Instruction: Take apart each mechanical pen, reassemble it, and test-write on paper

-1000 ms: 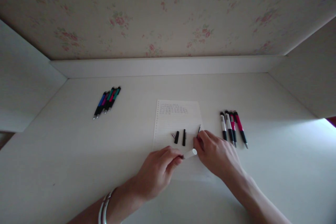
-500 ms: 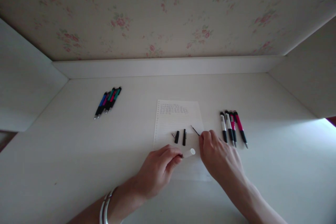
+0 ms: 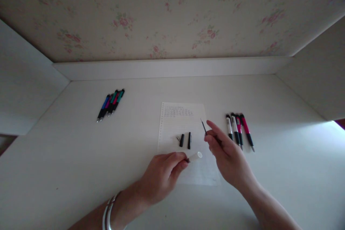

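Both your hands reach in over a white worktop (image 3: pixel 81 161), each grasping a slim part. Your left grip (image 3: pixel 165 173) is closed around a white barrel (image 3: pixel 195 156) by one end; its round open mouth points right, towards your other hand. Your right grip (image 3: pixel 228 151) pinches a thin dark refill (image 3: pixel 204 127) between thumb and fingers, the paler tip slanting up and away from you, with the index finger stretched out beside it. The two hands are apart. Beneath and between them lies a lined sheet of paper (image 3: pixel 201 175), with handwriting near its far edge. On it, just beyond your left grip, are a short black piece (image 3: pixel 182 140), a small silvery bit (image 3: pixel 178 138) touching or just beside it, and a longer black piece (image 3: pixel 189 141) with a clip. Just right of your right grip are two white pens (image 3: pixel 234 125) and two pink pens (image 3: pixel 244 125), all with dark lower ends. Well beyond your left grip, to its left, a bunch of blue, purple, green and pink pens (image 3: pixel 111 104) lies slanted. Silvery bangles (image 3: pixel 107 212) circle your left wrist.
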The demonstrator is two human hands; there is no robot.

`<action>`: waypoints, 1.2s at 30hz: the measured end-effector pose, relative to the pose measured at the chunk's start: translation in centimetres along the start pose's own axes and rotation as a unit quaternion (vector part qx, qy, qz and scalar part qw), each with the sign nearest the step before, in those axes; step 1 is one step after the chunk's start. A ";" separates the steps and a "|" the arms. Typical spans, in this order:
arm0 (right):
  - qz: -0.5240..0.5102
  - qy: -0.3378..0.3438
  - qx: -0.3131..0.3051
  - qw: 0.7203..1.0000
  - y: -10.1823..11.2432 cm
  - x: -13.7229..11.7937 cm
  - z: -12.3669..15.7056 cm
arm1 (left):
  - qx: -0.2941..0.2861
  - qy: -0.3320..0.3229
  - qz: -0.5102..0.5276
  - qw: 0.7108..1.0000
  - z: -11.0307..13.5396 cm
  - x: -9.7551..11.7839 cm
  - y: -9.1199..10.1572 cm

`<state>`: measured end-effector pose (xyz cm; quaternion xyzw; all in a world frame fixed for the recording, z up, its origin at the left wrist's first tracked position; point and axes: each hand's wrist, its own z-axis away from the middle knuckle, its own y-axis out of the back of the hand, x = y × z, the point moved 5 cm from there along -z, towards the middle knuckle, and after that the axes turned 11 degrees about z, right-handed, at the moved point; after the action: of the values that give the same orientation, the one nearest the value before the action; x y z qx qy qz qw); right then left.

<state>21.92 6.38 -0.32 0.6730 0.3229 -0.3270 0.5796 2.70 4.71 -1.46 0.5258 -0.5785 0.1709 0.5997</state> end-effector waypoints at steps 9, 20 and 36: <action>-0.282 -0.005 0.083 0.956 0.8 -1.0 0.6 | -0.032 0.032 -0.043 0.998 0.1 -0.1 -0.3; -0.272 -0.015 0.054 0.961 0.5 -0.4 0.9 | -0.032 0.020 -0.063 0.997 0.1 -0.1 -0.3; -0.173 -0.024 -0.107 0.979 -0.3 -1.4 0.8 | -0.020 0.015 -0.033 0.999 0.1 -0.2 -0.2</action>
<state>20.79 5.52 0.53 0.5332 0.4532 -0.4018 0.5906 2.81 4.61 -1.72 0.5299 -0.5549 0.1467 0.6243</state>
